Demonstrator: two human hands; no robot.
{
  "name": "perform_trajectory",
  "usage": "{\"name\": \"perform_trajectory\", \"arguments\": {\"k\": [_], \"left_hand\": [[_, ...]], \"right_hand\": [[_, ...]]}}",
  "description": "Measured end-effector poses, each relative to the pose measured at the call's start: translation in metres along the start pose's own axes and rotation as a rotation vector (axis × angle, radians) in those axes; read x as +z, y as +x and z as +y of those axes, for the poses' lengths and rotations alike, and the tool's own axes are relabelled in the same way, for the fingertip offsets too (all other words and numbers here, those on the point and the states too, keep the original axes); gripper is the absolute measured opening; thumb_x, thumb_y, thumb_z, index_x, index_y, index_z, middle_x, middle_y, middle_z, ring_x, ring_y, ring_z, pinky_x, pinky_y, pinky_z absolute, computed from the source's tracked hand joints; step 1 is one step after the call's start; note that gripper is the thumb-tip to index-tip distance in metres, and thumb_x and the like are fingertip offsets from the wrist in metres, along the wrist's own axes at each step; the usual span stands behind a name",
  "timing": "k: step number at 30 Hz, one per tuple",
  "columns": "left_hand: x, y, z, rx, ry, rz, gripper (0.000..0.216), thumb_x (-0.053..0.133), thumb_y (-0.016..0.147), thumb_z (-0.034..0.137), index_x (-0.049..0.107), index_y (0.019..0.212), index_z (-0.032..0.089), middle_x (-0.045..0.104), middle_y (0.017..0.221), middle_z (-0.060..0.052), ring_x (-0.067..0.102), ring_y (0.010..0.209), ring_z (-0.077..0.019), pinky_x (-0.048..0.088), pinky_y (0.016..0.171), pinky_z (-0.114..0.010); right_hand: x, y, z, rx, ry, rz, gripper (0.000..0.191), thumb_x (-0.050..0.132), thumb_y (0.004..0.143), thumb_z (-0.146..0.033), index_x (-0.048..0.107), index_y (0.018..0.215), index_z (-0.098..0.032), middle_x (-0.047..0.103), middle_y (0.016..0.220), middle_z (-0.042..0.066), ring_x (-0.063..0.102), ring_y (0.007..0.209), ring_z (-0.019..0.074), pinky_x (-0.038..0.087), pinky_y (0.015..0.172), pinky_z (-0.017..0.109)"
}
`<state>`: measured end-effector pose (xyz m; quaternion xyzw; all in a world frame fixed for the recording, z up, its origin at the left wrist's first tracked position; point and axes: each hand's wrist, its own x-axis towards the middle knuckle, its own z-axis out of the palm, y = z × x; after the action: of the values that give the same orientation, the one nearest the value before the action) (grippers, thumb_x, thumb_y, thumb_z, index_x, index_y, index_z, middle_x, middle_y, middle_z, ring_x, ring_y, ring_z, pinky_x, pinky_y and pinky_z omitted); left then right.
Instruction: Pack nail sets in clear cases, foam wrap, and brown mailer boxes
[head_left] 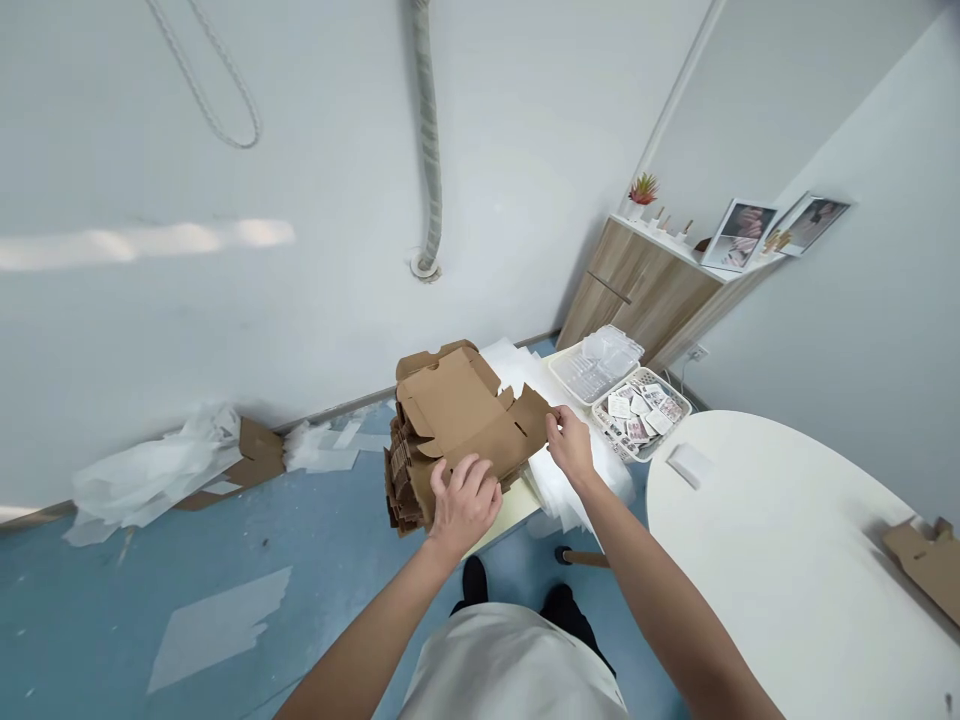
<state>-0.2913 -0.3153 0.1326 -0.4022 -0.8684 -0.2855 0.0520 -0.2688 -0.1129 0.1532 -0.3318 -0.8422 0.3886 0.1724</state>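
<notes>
A flat, unfolded cardboard box (pixel 457 395) lies on top of a stack of similar flattened boxes (pixel 405 480) at the near-left end of a low table. My left hand (pixel 463 500) rests on its near edge with the fingers spread and slightly bent. Out at its right side, my right hand (pixel 568 445) pinches the corner of a raised flap between thumb and fingers. White foam sheets (pixel 555 440) lie on the table, partly beneath that flap and right beside my right hand.
A white basket of printed cards (pixel 641 412) and a clear-lidded plastic box (pixel 596 365) stand at the right. Beyond my right arm is a round white table (pixel 765 540). A wooden cabinet (pixel 652 280) stands behind. Foam sheets (pixel 165 460) lie in a carton on the floor.
</notes>
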Motion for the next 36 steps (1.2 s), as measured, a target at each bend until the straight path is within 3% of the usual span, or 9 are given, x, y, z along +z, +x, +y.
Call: {"name": "perform_trajectory", "arguments": {"k": [4, 10, 12, 14, 16, 19, 23, 29, 36], "left_hand": [[0.003, -0.001, 0.017, -0.007, -0.002, 0.032, 0.026, 0.044, 0.078, 0.037, 0.060, 0.094, 0.025, 0.052, 0.116, -0.008, 0.035, 0.116, -0.0318, 0.006, 0.095, -0.055], [0.014, 0.014, 0.049, -0.118, -0.013, 0.148, 0.075, 0.051, 0.066, 0.056, 0.031, 0.128, 0.018, 0.022, 0.136, -0.017, 0.019, 0.124, -0.0364, 0.007, 0.096, -0.057], [0.028, 0.020, 0.065, -0.182, -0.118, 0.150, 0.084, 0.051, 0.067, 0.056, 0.017, 0.133, 0.016, 0.011, 0.139, -0.018, 0.020, 0.124, -0.0353, 0.015, 0.096, -0.055], [0.049, 0.023, 0.085, -0.237, -0.333, 0.053, 0.091, 0.054, 0.066, 0.053, 0.006, 0.134, 0.017, 0.005, 0.140, -0.020, 0.032, 0.120, -0.0323, 0.030, 0.093, -0.048], [0.075, 0.021, 0.108, -0.297, -0.605, -0.142, 0.088, 0.056, 0.067, 0.048, 0.006, 0.134, 0.018, 0.015, 0.138, -0.021, 0.051, 0.104, -0.0248, 0.044, 0.081, -0.036], [0.117, 0.015, 0.146, -0.340, -0.878, -0.431, 0.060, 0.054, 0.070, 0.040, 0.033, 0.120, 0.014, 0.051, 0.112, -0.015, 0.061, 0.075, -0.0156, 0.049, 0.065, -0.028], [0.161, 0.004, 0.200, -0.171, -0.863, -0.529, 0.032, 0.055, 0.068, 0.032, 0.052, 0.094, 0.013, 0.061, 0.085, -0.006, 0.059, 0.065, -0.0131, 0.046, 0.058, -0.024], [0.201, -0.010, 0.271, 0.129, -0.494, -0.543, 0.024, 0.051, 0.069, 0.026, 0.056, 0.090, 0.016, 0.059, 0.077, -0.002, 0.052, 0.056, -0.0105, 0.041, 0.058, -0.024], [0.248, -0.017, 0.308, 0.254, -0.307, -0.786, 0.026, 0.049, 0.073, 0.025, 0.054, 0.098, 0.018, 0.059, 0.078, -0.001, 0.054, 0.058, -0.0104, 0.040, 0.058, -0.022]], "right_hand": [[-0.025, -0.012, 0.012, 0.009, 0.077, 0.119, 0.036, 0.030, 0.080, -0.044, 0.052, 0.089, -0.017, 0.058, 0.070, 0.002, 0.053, 0.053, 0.0127, 0.041, 0.049, 0.025], [-0.097, -0.049, 0.071, 0.162, 0.210, 0.394, 0.039, 0.033, 0.079, -0.048, 0.051, 0.090, -0.015, 0.056, 0.068, 0.003, 0.050, 0.052, 0.0121, 0.040, 0.043, 0.023], [-0.124, -0.070, 0.097, 0.214, 0.257, 0.502, 0.039, 0.034, 0.078, -0.049, 0.051, 0.089, -0.016, 0.056, 0.069, 0.003, 0.050, 0.053, 0.0122, 0.040, 0.042, 0.023], [-0.149, -0.094, 0.124, 0.273, 0.290, 0.610, 0.038, 0.036, 0.077, -0.049, 0.051, 0.088, -0.016, 0.056, 0.071, 0.003, 0.050, 0.055, 0.0123, 0.040, 0.042, 0.022], [-0.173, -0.120, 0.151, 0.327, 0.306, 0.705, 0.038, 0.037, 0.077, -0.049, 0.051, 0.087, -0.016, 0.055, 0.072, 0.004, 0.049, 0.056, 0.0124, 0.040, 0.043, 0.022], [-0.203, -0.160, 0.188, 0.390, 0.288, 0.839, 0.036, 0.038, 0.077, -0.049, 0.051, 0.085, -0.016, 0.056, 0.073, 0.004, 0.048, 0.056, 0.0124, 0.039, 0.046, 0.023], [-0.235, -0.209, 0.234, 0.469, 0.205, 1.004, 0.035, 0.040, 0.076, -0.049, 0.052, 0.081, -0.017, 0.057, 0.071, 0.003, 0.048, 0.060, 0.0137, 0.037, 0.055, 0.025], [-0.261, -0.275, 0.295, 0.613, 0.193, 0.999, 0.026, 0.045, 0.072, -0.041, 0.053, 0.075, -0.017, 0.058, 0.067, 0.003, 0.050, 0.061, 0.0147, 0.036, 0.057, 0.025], [-0.262, -0.320, 0.342, 0.825, 0.113, 0.798, 0.024, 0.041, 0.071, -0.035, 0.056, 0.078, -0.019, 0.060, 0.077, 0.004, 0.053, 0.068, 0.0164, 0.038, 0.061, 0.026]]}}
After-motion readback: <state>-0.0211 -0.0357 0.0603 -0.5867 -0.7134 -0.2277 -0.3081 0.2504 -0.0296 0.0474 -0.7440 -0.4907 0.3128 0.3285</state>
